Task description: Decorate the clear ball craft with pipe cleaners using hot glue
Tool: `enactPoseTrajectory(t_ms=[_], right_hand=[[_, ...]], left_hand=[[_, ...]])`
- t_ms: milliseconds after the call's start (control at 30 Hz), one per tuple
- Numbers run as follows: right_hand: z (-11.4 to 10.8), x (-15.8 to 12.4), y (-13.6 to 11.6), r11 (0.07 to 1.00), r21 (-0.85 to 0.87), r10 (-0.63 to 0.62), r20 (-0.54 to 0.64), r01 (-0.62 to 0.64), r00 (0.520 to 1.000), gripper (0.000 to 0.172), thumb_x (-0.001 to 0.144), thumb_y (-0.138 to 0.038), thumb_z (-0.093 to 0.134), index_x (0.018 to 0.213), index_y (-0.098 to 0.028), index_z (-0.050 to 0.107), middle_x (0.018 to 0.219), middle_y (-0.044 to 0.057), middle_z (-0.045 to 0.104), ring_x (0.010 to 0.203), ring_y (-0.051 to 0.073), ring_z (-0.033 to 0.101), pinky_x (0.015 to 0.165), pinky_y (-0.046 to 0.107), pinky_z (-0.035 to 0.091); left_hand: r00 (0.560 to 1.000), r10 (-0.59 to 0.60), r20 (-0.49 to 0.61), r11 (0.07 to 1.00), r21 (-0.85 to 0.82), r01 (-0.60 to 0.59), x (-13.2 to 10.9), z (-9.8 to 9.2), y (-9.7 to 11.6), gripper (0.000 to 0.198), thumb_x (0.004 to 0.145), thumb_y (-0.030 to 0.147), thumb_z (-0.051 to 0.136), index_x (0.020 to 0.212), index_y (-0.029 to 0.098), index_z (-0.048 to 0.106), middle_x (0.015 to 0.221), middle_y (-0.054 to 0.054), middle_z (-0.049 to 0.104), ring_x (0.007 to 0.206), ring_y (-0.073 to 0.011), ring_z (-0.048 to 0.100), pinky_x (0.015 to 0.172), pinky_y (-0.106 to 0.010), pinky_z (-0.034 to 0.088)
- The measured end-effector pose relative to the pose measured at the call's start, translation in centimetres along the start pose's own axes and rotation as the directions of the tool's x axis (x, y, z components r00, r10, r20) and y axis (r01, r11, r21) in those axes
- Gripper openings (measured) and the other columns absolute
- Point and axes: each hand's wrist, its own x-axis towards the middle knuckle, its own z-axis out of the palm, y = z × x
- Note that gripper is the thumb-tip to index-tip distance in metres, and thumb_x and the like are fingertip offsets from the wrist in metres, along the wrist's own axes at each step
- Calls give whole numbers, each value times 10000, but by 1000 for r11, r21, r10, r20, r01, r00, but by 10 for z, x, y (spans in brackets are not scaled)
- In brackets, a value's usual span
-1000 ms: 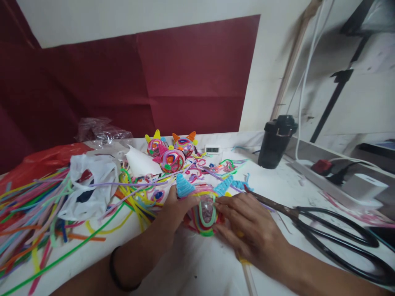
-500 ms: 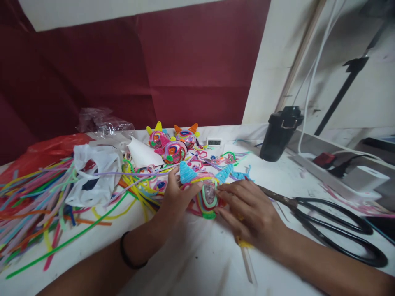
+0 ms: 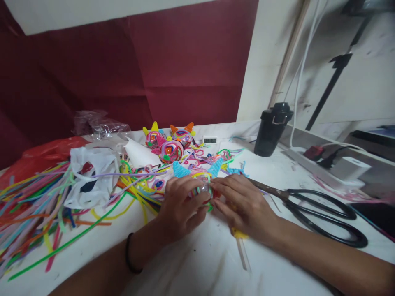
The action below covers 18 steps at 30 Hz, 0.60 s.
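Observation:
Between my hands is a round pipe-cleaner animal head (image 3: 203,185) with two blue horn-like ears (image 3: 215,167) and a see-through patch framed in coloured loops at its front. My left hand (image 3: 183,203) curls over its left side, thumb and fingertips at the patch. On the opposite side my right hand (image 3: 247,201) presses its bent fingertips to the edge, partly covering red and green parts. Whether the right fingertips pinch a separate strand is too small to tell. Under the right palm, a yellow piece (image 3: 239,233) and a see-through stick (image 3: 243,255) show in part.
Large black-handled scissors (image 3: 286,197) lie right of my hand. Loose pipe cleaners (image 3: 33,205) and a white plastic bag (image 3: 92,176) cover the left. Several finished heads (image 3: 170,151), a small digital display (image 3: 210,140), a black bottle (image 3: 273,129) and a power strip (image 3: 321,164) stand behind.
My left hand has shifted from gripping the head's left edge to curling over its front, hiding more of it. The right hand stays at the right edge. The view has swung slightly right.

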Motion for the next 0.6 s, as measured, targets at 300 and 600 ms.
enactPoseTrajectory(t_ms=[300, 600], right_hand=[[-2, 1, 5, 998, 38, 45, -39, -44, 998, 212, 915, -173, 575, 1121, -136, 609, 1010, 120, 694, 897, 237, 616, 765, 407, 508], [-2, -1, 2, 998, -50, -41, 5, 41, 999, 154, 946, -160, 511, 1007, -140, 651, 1013, 122, 692, 875, 219, 600, 743, 383, 484]], left_hand=[[999, -40, 21, 999, -26, 40, -2, 6, -8, 286, 857, 126, 577, 1132, 208, 583, 1115, -101, 571, 1093, -243, 539, 954, -453, 456], [999, -1, 47, 999, 34, -1, -1, 2, -10, 356, 868, 130, 574, 1213, 216, 572, 1113, -109, 532, 1111, -260, 520, 954, -467, 468]])
